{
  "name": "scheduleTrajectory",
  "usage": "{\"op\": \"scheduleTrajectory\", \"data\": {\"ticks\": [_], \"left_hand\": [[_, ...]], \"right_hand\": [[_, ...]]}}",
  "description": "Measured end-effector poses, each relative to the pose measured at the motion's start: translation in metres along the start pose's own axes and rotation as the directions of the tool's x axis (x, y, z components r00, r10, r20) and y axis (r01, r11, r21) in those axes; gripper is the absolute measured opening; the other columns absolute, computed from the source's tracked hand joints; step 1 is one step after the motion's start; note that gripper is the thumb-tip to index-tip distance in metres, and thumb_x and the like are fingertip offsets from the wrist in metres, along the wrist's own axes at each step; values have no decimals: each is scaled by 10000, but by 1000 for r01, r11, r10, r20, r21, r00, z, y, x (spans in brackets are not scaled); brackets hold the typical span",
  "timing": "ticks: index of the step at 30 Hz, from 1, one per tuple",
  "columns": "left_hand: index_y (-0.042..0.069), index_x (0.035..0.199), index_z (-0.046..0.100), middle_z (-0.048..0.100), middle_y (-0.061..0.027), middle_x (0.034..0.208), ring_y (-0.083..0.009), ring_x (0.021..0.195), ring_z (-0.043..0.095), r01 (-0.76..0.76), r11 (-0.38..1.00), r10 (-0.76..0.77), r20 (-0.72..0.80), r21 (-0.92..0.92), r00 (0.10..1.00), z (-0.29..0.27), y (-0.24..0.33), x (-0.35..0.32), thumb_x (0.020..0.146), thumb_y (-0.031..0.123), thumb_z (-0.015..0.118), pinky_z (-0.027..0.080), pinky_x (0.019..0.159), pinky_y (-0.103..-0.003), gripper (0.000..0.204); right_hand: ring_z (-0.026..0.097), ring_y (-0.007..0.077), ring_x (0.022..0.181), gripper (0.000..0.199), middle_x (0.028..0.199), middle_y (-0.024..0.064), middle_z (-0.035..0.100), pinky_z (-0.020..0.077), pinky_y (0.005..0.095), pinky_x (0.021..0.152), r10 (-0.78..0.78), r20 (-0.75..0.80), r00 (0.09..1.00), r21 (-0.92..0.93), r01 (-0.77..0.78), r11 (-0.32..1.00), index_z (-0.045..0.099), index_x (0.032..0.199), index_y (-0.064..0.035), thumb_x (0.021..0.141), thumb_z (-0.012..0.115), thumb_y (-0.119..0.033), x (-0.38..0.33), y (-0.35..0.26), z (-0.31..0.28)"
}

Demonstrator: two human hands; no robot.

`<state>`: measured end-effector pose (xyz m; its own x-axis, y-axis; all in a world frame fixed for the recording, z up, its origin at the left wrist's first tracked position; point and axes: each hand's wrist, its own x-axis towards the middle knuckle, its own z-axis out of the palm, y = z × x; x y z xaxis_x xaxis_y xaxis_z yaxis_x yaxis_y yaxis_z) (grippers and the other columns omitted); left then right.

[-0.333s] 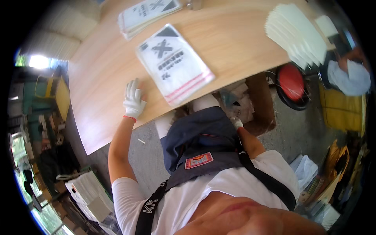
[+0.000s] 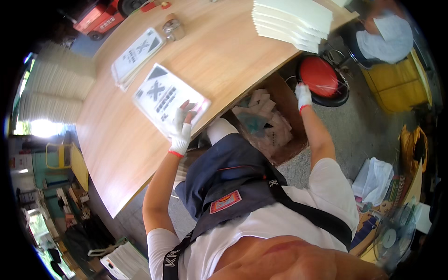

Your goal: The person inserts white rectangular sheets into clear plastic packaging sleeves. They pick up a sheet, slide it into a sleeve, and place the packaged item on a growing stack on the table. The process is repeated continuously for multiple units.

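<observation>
A: How does the left hand [image 2: 181, 127] stand?

B: It lies over the near right part of the stack of printed white bags [image 2: 151, 95], gloved, wrist low, fingers pointing forward and to the right. The grip is loosely open — fingers parted, nothing visibly pinched between them. How hard it presses cannot be told.

A: And the stack itself?

B: Flat and aslant on the worktop [image 2: 224, 65], close to the near edge. A second stack of bags [image 2: 136, 55] lies just beyond it, with a glass jar [image 2: 173, 31] beside that.

A: Where is the right hand [image 2: 303, 95]?

B: Out past the worktop's edge, its arm stretched forward, at the left rim of the red stool [image 2: 318, 77] — near the cardboard box [image 2: 284, 95]. The fingers look bunched, but whether that grip holds anything cannot be told.
</observation>
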<state>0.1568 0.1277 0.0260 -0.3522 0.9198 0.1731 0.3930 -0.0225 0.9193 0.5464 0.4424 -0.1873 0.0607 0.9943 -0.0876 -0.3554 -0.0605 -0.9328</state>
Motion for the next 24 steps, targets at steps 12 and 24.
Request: {"op": "scheduleTrajectory", "data": {"ticks": [12,24], "left_hand": [[35,1392,230,489,-249,1254,-362,1129,522,694,385,-535,466,-608,705,196,-4,189,979,298,351,460,924,-415,504],[-2,1273,386,512,-239,1196,-374,1079,549,589,360,-420,438,-724,795,292,-15,323,942,208,445,478,930,-451,397]], "right_hand": [[531,267,1058,448,1090,165,611,381,331,912,-168,-218,961,-634,-9,773,543,1210,-52,893,417,-342,167,-183,45],[552,229,1030,392,1096,113,609,406,306,892,-313,41,949,-720,245,649,498,1188,25,890,414,-216,253,-161,30]]}}
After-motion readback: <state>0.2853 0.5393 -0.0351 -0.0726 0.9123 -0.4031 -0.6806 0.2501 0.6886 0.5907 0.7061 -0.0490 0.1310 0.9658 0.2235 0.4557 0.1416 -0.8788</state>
